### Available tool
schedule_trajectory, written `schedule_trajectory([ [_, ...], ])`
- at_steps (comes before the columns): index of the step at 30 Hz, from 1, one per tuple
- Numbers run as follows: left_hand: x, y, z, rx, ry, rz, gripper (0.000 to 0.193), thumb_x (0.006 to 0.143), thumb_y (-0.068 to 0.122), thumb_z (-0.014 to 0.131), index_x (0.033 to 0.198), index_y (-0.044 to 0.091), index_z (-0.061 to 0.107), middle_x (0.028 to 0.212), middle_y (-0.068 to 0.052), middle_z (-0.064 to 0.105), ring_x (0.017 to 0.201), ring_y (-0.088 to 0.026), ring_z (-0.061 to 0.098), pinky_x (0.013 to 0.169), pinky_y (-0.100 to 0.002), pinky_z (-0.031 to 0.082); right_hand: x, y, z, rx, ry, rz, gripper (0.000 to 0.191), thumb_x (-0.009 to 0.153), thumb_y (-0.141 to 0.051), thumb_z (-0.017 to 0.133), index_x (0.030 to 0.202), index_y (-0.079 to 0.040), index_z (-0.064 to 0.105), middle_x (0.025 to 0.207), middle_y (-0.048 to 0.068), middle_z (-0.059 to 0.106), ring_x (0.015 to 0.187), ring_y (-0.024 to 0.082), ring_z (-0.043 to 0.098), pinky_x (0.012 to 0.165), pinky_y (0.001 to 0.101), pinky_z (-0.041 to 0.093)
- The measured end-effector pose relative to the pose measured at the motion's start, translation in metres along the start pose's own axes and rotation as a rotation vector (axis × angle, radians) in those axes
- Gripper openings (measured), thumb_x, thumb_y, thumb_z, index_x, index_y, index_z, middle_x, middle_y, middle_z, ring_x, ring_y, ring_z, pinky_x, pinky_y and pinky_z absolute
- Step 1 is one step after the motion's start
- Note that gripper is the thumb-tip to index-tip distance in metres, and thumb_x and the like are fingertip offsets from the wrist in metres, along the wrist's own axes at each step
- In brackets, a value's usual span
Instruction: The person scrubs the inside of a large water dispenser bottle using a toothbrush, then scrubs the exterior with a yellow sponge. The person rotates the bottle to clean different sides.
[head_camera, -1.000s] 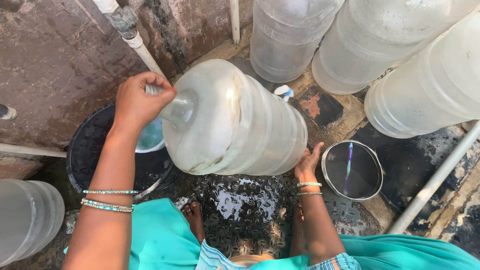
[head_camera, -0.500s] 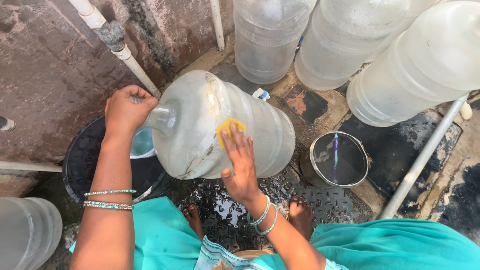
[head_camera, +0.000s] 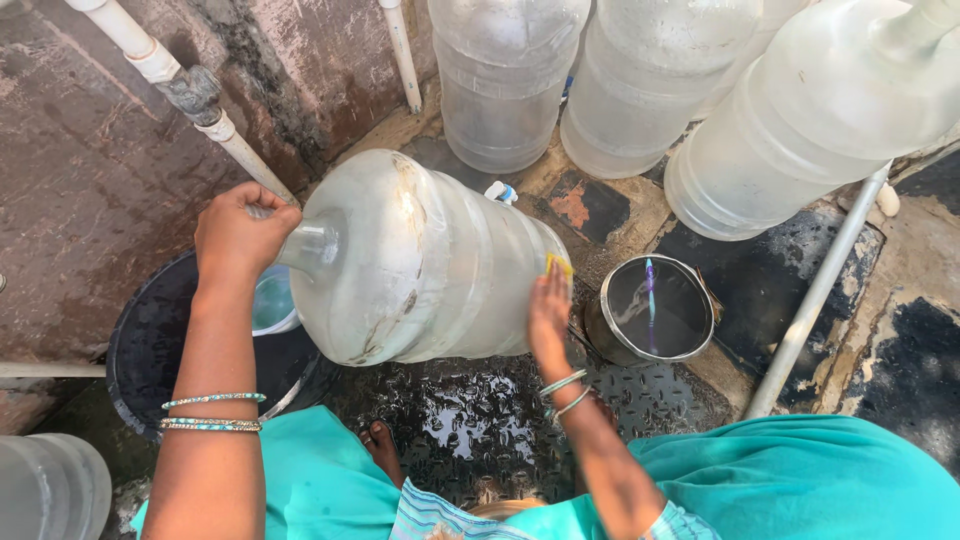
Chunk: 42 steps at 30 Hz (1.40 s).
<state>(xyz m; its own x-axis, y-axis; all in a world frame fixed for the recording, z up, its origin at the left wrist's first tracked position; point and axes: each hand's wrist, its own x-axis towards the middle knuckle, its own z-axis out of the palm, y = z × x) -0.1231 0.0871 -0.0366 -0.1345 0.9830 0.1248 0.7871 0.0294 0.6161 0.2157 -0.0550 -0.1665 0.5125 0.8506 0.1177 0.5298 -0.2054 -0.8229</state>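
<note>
Translucent plastic water jug, frame centre, lying tilted, neck toward left over black tub. Left hand closed around neck; right hand flat, pressing yellow scrub pad against base. Risk: wet surface, possible slip from neck grip, roll onto steel pot at right.

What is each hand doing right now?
Left hand: closed around the jug's neck.
Right hand: open, pressing a yellow sponge against the jug.
</note>
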Motion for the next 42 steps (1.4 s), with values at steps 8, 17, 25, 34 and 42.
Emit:
schedule_trajectory([
  [8, -0.007, 0.025, -0.007, 0.001, -0.026, 0.044, 0.033, 0.07, 0.036, 0.081, 0.091, 0.012, 0.072, 0.094, -0.01, 0.075, 0.087, -0.03, 0.071, 0.081, -0.043, 0.054, -0.098, -0.125, 0.004, 0.185, -0.146, -0.543, 0.079, 0.109, -0.061, 0.011, 0.165, -0.006, 0.019, 0.174, 0.016, 0.016, 0.164, 0.033, 0.011, 0.129, 0.0563, -0.003],
  [17, -0.016, 0.035, 0.003, -0.013, 0.049, 0.24, 0.045, 0.076, 0.041, 0.08, 0.102, 0.009, 0.064, 0.088, -0.014, 0.071, 0.083, -0.034, 0.07, 0.078, -0.046, 0.053, 0.018, -0.103, -0.007, 0.213, -0.34, -0.42, 0.077, 0.105, -0.062, 0.012, 0.163, -0.014, 0.025, 0.173, 0.012, 0.026, 0.161, 0.03, 0.017, 0.127, 0.0573, 0.002],
  [25, -0.001, 0.034, 0.009, 0.059, 0.042, 0.168, 0.053, 0.077, 0.045, 0.078, 0.104, 0.005, 0.058, 0.09, -0.019, 0.07, 0.09, -0.039, 0.069, 0.08, -0.049, 0.052, -0.122, -0.047, 0.051, -0.241, -0.159, -0.842, 0.089, 0.101, -0.069, 0.035, 0.164, -0.008, 0.017, 0.168, 0.026, 0.009, 0.158, 0.045, 0.004, 0.121, 0.0703, -0.003],
  [34, -0.017, 0.058, 0.019, -0.069, 0.182, 0.351, 0.045, 0.076, 0.031, 0.079, 0.109, 0.008, 0.058, 0.108, -0.015, 0.067, 0.101, -0.038, 0.067, 0.083, -0.048, 0.052, 0.021, -0.109, -0.011, 0.016, -0.175, -0.532, 0.07, 0.105, -0.061, 0.023, 0.158, -0.02, 0.041, 0.169, 0.019, 0.03, 0.158, 0.041, 0.027, 0.129, 0.0611, 0.007],
  [42, -0.018, 0.075, 0.031, -0.107, 0.179, 0.276, 0.042, 0.077, 0.027, 0.075, 0.116, 0.017, 0.063, 0.101, -0.009, 0.068, 0.094, -0.035, 0.067, 0.08, -0.049, 0.052, -0.08, -0.054, 0.018, -0.266, 0.01, -1.043, 0.071, 0.106, -0.065, 0.045, 0.161, -0.019, 0.041, 0.164, 0.019, 0.024, 0.154, 0.043, 0.01, 0.126, 0.0653, 0.004],
])
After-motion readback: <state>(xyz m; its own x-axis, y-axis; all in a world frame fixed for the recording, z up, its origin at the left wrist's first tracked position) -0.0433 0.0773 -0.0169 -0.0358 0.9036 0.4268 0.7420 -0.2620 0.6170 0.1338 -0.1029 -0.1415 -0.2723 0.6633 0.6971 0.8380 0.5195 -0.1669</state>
